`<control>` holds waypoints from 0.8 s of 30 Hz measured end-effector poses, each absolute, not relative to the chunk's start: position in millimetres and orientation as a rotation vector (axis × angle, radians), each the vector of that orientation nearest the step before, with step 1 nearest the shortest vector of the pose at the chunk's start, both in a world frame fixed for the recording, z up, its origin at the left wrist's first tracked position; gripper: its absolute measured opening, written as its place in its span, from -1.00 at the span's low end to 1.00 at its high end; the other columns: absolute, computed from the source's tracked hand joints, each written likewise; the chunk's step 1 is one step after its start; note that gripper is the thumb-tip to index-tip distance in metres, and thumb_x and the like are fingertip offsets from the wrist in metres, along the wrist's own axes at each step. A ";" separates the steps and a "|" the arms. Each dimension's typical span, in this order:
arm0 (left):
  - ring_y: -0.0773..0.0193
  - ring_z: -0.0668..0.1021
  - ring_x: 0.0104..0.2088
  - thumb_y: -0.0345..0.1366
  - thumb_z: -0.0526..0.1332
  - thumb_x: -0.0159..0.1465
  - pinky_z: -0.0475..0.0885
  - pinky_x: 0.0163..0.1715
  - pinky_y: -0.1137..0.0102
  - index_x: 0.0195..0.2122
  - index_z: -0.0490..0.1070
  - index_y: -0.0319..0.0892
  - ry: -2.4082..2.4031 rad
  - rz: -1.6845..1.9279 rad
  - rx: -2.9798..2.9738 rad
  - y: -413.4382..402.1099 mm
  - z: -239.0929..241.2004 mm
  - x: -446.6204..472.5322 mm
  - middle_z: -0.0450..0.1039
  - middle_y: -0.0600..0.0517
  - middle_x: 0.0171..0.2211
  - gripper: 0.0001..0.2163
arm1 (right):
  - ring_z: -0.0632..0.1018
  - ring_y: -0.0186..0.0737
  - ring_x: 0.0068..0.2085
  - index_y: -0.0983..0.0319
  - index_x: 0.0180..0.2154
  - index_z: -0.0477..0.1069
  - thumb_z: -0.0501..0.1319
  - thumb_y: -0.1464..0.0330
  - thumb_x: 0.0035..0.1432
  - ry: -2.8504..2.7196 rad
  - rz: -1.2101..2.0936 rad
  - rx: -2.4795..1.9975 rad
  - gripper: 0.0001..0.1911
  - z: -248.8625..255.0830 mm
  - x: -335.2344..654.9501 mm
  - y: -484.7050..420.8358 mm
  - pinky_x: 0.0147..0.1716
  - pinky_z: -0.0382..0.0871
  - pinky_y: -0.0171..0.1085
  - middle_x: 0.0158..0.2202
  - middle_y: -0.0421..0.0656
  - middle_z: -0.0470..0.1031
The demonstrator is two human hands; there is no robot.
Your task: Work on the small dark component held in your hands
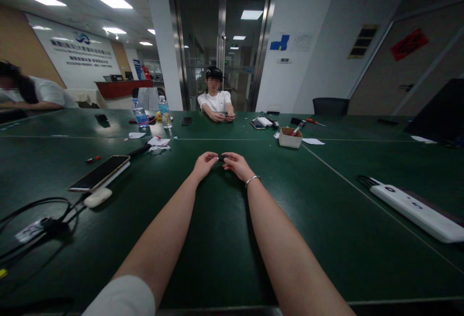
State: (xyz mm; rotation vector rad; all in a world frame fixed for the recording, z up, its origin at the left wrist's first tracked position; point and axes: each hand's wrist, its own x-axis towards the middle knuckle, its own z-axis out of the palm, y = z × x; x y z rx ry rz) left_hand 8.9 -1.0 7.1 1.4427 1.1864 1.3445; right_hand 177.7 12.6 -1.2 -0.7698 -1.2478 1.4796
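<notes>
Both my arms stretch out over the dark green table [224, 238]. My left hand [204, 164] and my right hand [234, 163] meet at the middle of the table, fingers pinched together on a small dark object [221, 158] held between them. What the object is I cannot make out. A thin bracelet [252, 179] circles my right wrist.
A phone on a white power bank [99, 173] and black cables [36, 219] lie at the left. A white power strip [416, 211] lies at the right. Two water bottles [165, 112], a small cardboard box [290, 137] and papers sit farther back. One person sits opposite, another at the far left.
</notes>
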 end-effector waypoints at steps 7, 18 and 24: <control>0.28 0.54 -0.32 -0.23 0.31 0.05 0.43 -0.28 0.36 -0.31 0.45 -0.23 1.184 1.325 1.458 -0.2 6.1 8.4 0.51 -0.04 -0.34 -0.77 | 0.54 -0.40 -0.48 0.26 -0.21 0.48 0.37 0.46 -0.05 -1.260 1.483 -0.762 -0.71 -2.1 177.7 13.6 -0.48 0.49 -0.41 -0.45 -0.21 0.50; 0.32 0.52 -0.36 -0.29 0.24 0.09 0.42 -0.34 0.39 -0.21 0.42 -0.24 1.176 1.319 1.381 -1.8 8.5 7.7 0.47 -0.06 -0.30 -0.76 | 0.53 -0.41 -0.48 0.26 -0.21 0.47 0.36 0.46 -0.05 -1.268 1.475 -0.774 -0.71 -2.2 176.9 13.7 -0.48 0.48 -0.42 -0.45 -0.22 0.50; 0.31 0.53 -0.33 -0.26 0.28 0.07 0.43 -0.28 0.38 -0.21 0.41 -0.22 1.157 1.314 1.410 -2.3 8.7 8.4 0.47 -0.04 -0.29 -0.74 | 0.53 -0.40 -0.48 0.26 -0.22 0.47 0.37 0.45 -0.06 -1.278 1.475 -0.775 -0.72 -2.5 177.0 13.8 -0.48 0.48 -0.41 -0.45 -0.21 0.50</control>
